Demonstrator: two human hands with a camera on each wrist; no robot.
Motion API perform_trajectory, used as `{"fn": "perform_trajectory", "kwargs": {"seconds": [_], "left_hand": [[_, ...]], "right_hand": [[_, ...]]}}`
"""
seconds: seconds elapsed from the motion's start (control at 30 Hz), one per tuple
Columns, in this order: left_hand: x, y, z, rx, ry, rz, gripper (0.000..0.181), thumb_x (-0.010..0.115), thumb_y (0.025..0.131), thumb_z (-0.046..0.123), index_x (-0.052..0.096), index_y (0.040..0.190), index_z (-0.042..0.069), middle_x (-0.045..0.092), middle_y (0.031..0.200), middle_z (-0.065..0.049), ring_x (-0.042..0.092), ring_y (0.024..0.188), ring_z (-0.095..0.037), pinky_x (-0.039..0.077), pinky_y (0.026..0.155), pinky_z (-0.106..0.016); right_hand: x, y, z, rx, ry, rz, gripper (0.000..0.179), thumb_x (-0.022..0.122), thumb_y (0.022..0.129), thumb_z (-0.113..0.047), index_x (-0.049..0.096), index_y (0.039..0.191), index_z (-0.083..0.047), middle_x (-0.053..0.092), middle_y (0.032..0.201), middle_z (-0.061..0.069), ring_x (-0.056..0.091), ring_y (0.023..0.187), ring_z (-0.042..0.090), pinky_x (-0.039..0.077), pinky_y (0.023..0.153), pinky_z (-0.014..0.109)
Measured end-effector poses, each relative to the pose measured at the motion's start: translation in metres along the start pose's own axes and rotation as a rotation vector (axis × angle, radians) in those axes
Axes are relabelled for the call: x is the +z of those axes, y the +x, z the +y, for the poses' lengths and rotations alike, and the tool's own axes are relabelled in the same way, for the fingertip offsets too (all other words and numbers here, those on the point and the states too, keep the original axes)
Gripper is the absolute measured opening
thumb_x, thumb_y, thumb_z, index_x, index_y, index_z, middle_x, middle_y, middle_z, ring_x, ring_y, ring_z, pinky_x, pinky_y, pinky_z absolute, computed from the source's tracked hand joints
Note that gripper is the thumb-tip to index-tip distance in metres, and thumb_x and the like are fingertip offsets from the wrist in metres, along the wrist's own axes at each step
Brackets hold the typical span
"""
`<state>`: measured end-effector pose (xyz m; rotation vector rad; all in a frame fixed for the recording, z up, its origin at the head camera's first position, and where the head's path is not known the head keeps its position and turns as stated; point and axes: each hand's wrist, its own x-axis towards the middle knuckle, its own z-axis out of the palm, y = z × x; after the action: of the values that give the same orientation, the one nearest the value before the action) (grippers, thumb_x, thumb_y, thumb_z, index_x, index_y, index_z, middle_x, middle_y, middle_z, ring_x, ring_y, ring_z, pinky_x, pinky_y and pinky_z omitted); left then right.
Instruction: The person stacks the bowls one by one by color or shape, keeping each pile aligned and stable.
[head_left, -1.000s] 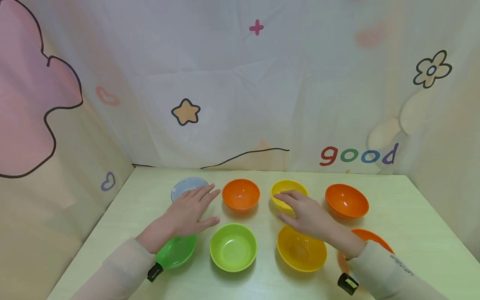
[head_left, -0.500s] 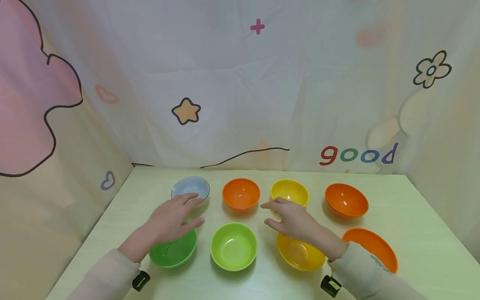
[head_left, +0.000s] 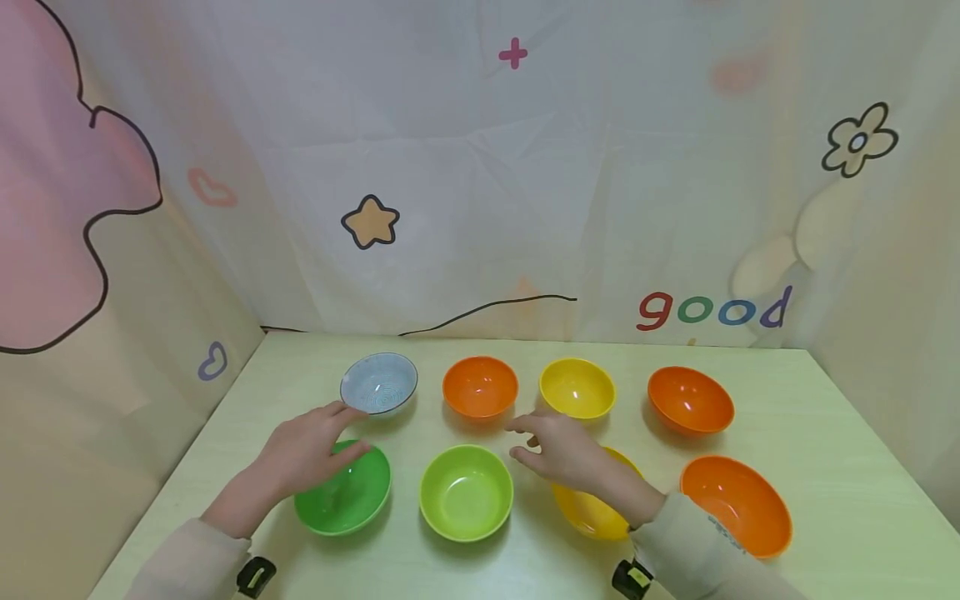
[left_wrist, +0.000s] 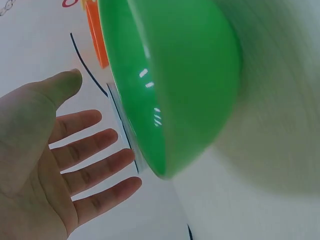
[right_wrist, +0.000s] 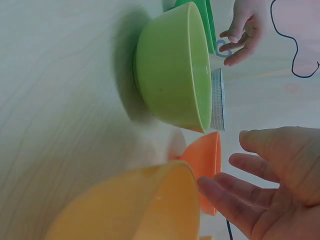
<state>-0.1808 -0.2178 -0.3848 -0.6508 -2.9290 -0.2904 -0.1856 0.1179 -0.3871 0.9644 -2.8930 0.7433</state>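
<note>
My left hand (head_left: 303, 450) hovers above the dark green bowl (head_left: 348, 496), its fingers spread and holding nothing. In the left wrist view the palm faces the side of that bowl with a gap between them. Over the front yellow bowl (head_left: 592, 510) hangs my right hand (head_left: 562, 450), loosely bent and gripping nothing; it partly covers this bowl. Between the two hands the light green bowl (head_left: 467, 493) stands upright. Behind them are a blue-grey bowl (head_left: 379, 383), an orange bowl (head_left: 480, 387) and a yellow bowl (head_left: 577, 388).
At the right stand a rear orange bowl (head_left: 691, 400) and a front orange bowl (head_left: 738, 504). The bowls form two rows on a pale table (head_left: 847, 467). A printed cloth (head_left: 480, 208) encloses the back and sides.
Both hands have drawn back toward the near side and to the left. The blue-grey bowl and front orange bowl show more fully. The bowls stay in place.
</note>
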Motion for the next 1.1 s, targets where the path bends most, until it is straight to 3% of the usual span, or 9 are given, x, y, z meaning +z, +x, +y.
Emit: {"fn": "perform_trajectory", "kwargs": {"seconds": [0.2, 0.47, 0.8, 1.1], "left_hand": [[-0.002, -0.006, -0.007, -0.038, -0.003, -0.01, 0.04, 0.066, 0.083, 0.034, 0.062, 0.116, 0.013, 0.064, 0.103, -0.005, 0.063, 0.085, -0.025, 0.051, 0.057, -0.039], [0.0, -0.01, -0.018, -0.081, -0.038, -0.032, 0.035, 0.066, 0.083, 0.031, 0.064, 0.114, 0.013, 0.065, 0.104, -0.006, 0.064, 0.087, -0.026, 0.051, 0.059, -0.04], [0.004, -0.009, -0.024, -0.117, -0.078, -0.126, 0.029, 0.066, 0.083, 0.025, 0.065, 0.109, 0.012, 0.067, 0.099, -0.005, 0.063, 0.088, -0.026, 0.052, 0.061, -0.041], [0.007, -0.008, -0.026, -0.152, -0.089, -0.152, 0.029, 0.067, 0.08, 0.014, 0.065, 0.109, 0.011, 0.067, 0.093, -0.003, 0.063, 0.079, -0.022, 0.048, 0.054, -0.033]], "right_hand": [[0.007, 0.003, -0.004, 0.004, 0.035, -0.03, 0.027, 0.064, 0.084, -0.011, 0.064, 0.109, -0.002, 0.066, 0.104, 0.014, 0.067, 0.079, 0.022, 0.056, 0.068, 0.03], [0.017, 0.006, -0.007, 0.062, 0.091, -0.04, 0.026, 0.063, 0.084, -0.008, 0.065, 0.109, -0.001, 0.066, 0.103, 0.014, 0.067, 0.081, 0.023, 0.056, 0.067, 0.029], [0.026, 0.004, -0.014, 0.149, 0.17, -0.054, 0.028, 0.059, 0.086, -0.006, 0.063, 0.113, 0.0, 0.066, 0.105, 0.016, 0.067, 0.081, 0.024, 0.056, 0.071, 0.035], [0.033, 0.003, -0.014, 0.195, 0.22, -0.032, 0.027, 0.053, 0.085, 0.001, 0.065, 0.109, -0.001, 0.067, 0.102, 0.016, 0.066, 0.078, 0.021, 0.054, 0.06, 0.025]]}}
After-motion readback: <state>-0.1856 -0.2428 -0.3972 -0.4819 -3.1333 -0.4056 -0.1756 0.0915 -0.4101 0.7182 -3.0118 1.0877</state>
